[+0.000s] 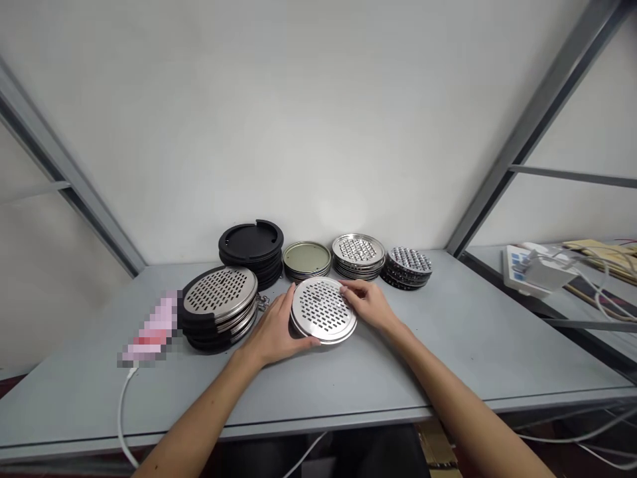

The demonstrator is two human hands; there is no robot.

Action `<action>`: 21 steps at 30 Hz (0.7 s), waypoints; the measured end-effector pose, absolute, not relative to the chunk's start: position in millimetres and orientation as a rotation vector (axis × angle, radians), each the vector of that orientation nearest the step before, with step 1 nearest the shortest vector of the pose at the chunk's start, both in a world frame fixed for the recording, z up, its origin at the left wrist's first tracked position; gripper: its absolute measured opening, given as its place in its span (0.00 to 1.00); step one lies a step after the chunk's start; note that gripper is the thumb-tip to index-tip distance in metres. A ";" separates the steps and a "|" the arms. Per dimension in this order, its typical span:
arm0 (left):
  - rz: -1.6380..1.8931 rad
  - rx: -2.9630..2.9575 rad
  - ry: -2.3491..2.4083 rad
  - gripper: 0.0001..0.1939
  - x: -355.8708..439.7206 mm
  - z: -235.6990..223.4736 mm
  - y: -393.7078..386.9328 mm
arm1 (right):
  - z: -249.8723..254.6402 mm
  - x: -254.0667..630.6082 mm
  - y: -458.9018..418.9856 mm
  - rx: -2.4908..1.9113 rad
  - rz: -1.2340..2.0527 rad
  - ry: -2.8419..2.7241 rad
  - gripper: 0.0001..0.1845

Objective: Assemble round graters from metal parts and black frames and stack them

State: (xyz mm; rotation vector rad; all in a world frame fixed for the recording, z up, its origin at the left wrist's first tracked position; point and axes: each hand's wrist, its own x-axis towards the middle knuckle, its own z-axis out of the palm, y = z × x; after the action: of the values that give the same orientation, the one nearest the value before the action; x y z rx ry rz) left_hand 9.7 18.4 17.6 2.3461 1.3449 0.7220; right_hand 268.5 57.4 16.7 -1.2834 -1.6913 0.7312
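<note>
A round metal disc with a slotted face (324, 311) lies in the middle, slightly tilted, between my two hands. My left hand (279, 332) curves round its left edge, thumb along the near rim. My right hand (365, 302) pinches its right edge, with fingertips on the upper right rim. Behind the disc stand a stack of plain greenish metal lids (307, 256) and a stack of silver grater discs (359, 250). Left of my left hand is a stack of slotted discs in black rings (220, 292); small metal pieces (263, 302) lie beside it.
A stack of black plastic rings (250, 240) stands at the back left, and dark-edged grater discs (409, 260) at the back right. A blurred pink object (154, 332) with a white cable (122, 411) lies left. A power strip (522, 269) sits beyond the right frame post (517, 126).
</note>
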 end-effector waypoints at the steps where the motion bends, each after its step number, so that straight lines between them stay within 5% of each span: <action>1: 0.701 2.340 1.350 0.60 9.7 17.1 18.6 | 15.3 268.2 57.1 -1.314 0.647 -1.767 0.23; 21: 0.559 2.397 1.365 0.57 5.5 11.4 23.6 | 6.5 263.0 58.6 -1.186 0.695 -1.975 0.22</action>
State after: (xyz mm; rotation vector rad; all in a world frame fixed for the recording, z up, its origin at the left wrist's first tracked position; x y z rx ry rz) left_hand 5.5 23.6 11.4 2.3974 1.3647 0.5591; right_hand 263.0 58.6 6.5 -1.1859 -1.9748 0.6950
